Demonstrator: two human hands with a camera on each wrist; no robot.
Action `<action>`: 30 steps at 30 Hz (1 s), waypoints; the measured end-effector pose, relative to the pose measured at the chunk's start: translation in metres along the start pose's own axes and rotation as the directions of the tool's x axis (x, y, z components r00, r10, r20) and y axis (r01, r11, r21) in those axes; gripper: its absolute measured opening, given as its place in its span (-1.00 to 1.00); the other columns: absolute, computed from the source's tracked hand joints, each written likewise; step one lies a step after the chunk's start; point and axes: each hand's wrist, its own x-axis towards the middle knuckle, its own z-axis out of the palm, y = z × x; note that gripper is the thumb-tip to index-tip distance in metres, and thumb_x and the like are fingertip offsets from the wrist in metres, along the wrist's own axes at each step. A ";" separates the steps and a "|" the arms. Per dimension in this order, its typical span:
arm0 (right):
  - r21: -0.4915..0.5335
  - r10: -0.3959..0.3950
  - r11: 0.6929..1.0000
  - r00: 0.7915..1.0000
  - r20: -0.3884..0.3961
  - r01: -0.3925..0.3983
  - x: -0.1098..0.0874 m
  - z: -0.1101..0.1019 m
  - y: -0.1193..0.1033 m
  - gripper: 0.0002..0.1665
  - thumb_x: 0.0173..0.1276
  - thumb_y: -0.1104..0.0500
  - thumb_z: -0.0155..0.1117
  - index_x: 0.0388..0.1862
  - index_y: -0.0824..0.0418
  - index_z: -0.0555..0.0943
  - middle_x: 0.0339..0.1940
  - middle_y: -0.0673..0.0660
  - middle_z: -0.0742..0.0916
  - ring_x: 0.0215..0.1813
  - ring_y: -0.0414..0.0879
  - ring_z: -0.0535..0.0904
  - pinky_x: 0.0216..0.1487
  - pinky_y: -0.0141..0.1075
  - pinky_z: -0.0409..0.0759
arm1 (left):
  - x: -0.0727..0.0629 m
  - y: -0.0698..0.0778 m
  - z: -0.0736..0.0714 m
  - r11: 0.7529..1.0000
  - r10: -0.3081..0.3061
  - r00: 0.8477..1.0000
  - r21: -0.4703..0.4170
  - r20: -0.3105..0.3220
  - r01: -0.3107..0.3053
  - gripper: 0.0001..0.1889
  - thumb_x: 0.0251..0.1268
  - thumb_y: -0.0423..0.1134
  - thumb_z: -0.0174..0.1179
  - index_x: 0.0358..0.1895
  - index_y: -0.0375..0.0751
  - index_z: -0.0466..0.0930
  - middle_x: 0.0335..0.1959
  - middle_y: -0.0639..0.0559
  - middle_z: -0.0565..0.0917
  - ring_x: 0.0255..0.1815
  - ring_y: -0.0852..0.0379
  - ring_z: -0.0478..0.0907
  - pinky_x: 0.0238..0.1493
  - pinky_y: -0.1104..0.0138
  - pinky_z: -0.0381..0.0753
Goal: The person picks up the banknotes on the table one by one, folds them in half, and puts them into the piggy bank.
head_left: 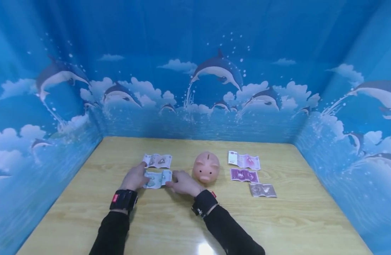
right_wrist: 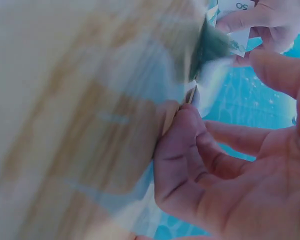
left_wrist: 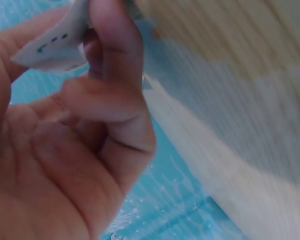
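A green banknote marked 50 lies creased on the table, left of the pink piggy bank. My left hand pinches its left end between thumb and fingers; the note's pale corner juts out there in the left wrist view. At the right end is my right hand, its bent fingertips down on the table by the note's edge, while the thumb stands apart from them in the right wrist view. Just behind lies a greyish-purple banknote, close to the left fingertips.
Right of the piggy bank lie a pink-and-white banknote, a purple banknote and a brownish-grey banknote. A blue dolphin-print curtain encloses the wooden table at the back and both sides.
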 end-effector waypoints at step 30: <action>0.604 0.145 0.797 0.971 -0.189 -0.001 -0.002 -0.005 0.011 -0.34 0.41 0.17 0.26 0.36 0.23 0.20 -0.17 0.22 0.66 -0.35 0.16 0.64 -0.45 -0.14 0.67 | 0.000 0.029 -0.005 0.930 0.223 0.951 -0.245 -0.213 -0.273 -0.81 0.33 -0.29 0.17 -0.07 -0.27 0.51 -0.26 -0.11 0.61 -0.29 0.05 0.53 -0.29 0.30 0.53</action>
